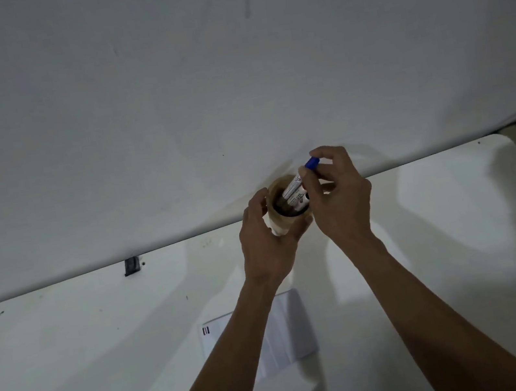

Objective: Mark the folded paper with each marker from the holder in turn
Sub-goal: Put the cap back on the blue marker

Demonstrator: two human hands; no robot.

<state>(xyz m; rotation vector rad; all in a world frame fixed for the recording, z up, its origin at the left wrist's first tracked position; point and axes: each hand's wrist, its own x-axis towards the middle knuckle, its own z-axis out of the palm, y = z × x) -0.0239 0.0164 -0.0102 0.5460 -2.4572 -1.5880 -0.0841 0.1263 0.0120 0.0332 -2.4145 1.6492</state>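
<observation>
Head view, dim light. I see both hands up at the far edge of the bench point(424, 218), right against the white wall point(164, 91).

Left hand point(265, 238) is wrapped around the holder point(283, 221), a tan cylindrical cup: thumb on its left side, fingers curled round the front and under its near side. The holder sits at the wall line, tipped so its mouth faces me. I can't tell whether its base is on the bench or lifted off.

Right hand point(340, 197) is pinched on the blue-capped marker point(301, 179). Fingertips point(306, 175) are closed on it just below the cap, and the index arches over the top. The marker has a white barrel with print and leans up and right, its lower end inside the holder mouth and the cap end clear above the rim. I see at least one more marker barrel in the holder beside it, with dark stuff deeper in that I can't resolve.

The folded paper point(292, 329) lies flat on the bench, nearer to me, well apart from the holder and partly covered by the left forearm. There are short vertical marks point(206, 331) at its top left corner, dark plus one reddish. I see nothing written on the rest of the visible sheet.

A small dark clip or bracket point(131, 266) sits at the wall line, left of the hands. There are a few dark specks on the bench at far left.
</observation>
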